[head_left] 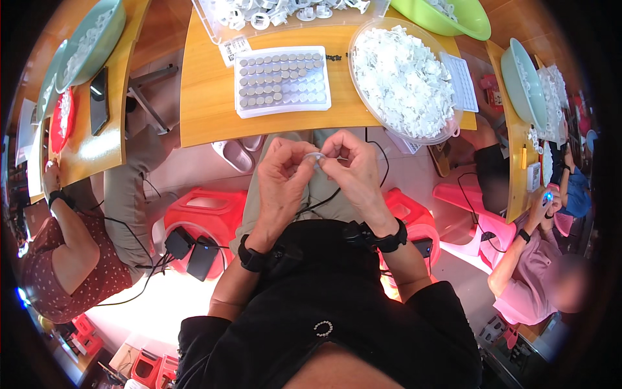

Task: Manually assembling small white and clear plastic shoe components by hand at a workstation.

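Above my lap, just short of the table's front edge, my two hands meet at the fingertips. My left hand point(282, 178) pinches one side of a small white ring-shaped plastic part point(315, 155). The other side is gripped between the thumb and fingers of my right hand point(355, 170). Fingertips hide much of the part. Beyond my hands, a white tray point(327, 104) carries rows of round grey discs, with paler empty-looking round places at the lower right. To its right stands a round clear tub point(458, 123) heaped with small white plastic pieces point(402, 81).
A clear bin point(214, 26) of white ring-like parts and a green basin point(476, 23) stand at the back. Red stools point(207, 201) and black cables flank my legs. A co-worker point(68, 259) sits at left, another point(531, 266) at right.
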A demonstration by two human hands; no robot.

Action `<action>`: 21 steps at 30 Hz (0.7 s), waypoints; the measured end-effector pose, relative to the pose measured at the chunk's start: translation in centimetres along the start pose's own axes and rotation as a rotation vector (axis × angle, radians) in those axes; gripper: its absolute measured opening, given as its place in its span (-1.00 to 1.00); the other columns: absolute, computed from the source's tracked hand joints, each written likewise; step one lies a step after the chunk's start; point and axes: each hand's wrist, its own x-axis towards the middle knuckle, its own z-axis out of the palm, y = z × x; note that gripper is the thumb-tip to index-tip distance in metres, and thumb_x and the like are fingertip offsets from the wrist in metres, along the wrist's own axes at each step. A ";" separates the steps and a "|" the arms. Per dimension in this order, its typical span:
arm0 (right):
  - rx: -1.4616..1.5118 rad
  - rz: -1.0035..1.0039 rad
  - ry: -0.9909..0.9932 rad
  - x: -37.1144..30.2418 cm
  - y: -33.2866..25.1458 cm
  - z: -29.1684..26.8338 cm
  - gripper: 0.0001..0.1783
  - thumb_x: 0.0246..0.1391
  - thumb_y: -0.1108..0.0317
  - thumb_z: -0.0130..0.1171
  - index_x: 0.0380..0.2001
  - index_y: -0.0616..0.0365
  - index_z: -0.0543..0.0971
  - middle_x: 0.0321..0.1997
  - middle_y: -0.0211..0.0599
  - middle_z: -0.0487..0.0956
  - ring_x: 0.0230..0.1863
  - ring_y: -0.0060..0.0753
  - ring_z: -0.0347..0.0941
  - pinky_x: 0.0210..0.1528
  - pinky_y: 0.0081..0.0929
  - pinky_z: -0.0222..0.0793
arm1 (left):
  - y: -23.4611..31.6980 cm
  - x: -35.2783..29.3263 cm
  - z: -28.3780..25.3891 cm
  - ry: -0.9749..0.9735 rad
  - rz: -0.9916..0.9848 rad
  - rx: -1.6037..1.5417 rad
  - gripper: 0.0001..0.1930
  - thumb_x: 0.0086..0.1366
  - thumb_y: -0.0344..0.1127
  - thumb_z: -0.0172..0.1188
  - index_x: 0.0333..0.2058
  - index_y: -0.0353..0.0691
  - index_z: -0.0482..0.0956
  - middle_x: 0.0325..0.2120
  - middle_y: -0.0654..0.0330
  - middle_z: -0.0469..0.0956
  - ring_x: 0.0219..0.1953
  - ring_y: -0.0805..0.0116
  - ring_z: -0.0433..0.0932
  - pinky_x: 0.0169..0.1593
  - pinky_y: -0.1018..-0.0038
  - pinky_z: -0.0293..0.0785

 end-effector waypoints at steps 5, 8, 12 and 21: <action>0.030 -0.026 0.018 0.1 0.5 0.4 -0.93 -0.16 0.60 0.08 -0.53 0.22 0.43 -0.57 -0.52 0.41 -0.53 -0.78 0.30 -0.52 -0.77 0.25 | -0.3 0.0 -0.1 0.033 -0.007 0.026 -0.89 0.11 -0.61 0.11 -0.35 -0.36 0.53 -0.39 0.32 0.31 -0.37 0.62 0.41 -0.28 0.70 0.34; 0.067 -0.047 0.040 0.2 1.0 0.4 -0.92 -0.15 0.60 0.06 -0.52 0.21 0.42 -0.57 -0.53 0.40 -0.53 -0.79 0.30 -0.54 -0.78 0.25 | -0.1 0.0 0.0 0.030 -0.026 0.028 -0.89 0.11 -0.61 0.11 -0.35 -0.37 0.53 -0.39 0.32 0.31 -0.38 0.62 0.39 -0.28 0.70 0.33; 0.194 -0.006 0.014 0.2 0.8 0.4 -0.92 -0.15 0.60 0.05 -0.52 0.19 0.42 -0.57 -0.53 0.39 -0.54 -0.79 0.30 -0.55 -0.78 0.25 | -0.4 0.0 -0.4 -0.023 -0.001 -0.013 -0.90 0.15 -0.53 0.12 -0.31 -0.32 0.49 -0.35 0.30 0.39 -0.32 0.57 0.44 -0.20 0.62 0.45; 0.113 -0.084 0.051 0.0 1.5 1.0 -0.94 -0.13 0.59 0.06 -0.52 0.21 0.42 -0.58 -0.51 0.41 -0.55 -0.78 0.33 -0.59 -0.78 0.28 | -0.7 -0.2 -0.6 -0.010 -0.003 0.009 -0.88 0.14 -0.53 0.14 -0.30 -0.32 0.48 -0.39 0.30 0.42 -0.36 0.57 0.43 -0.28 0.63 0.41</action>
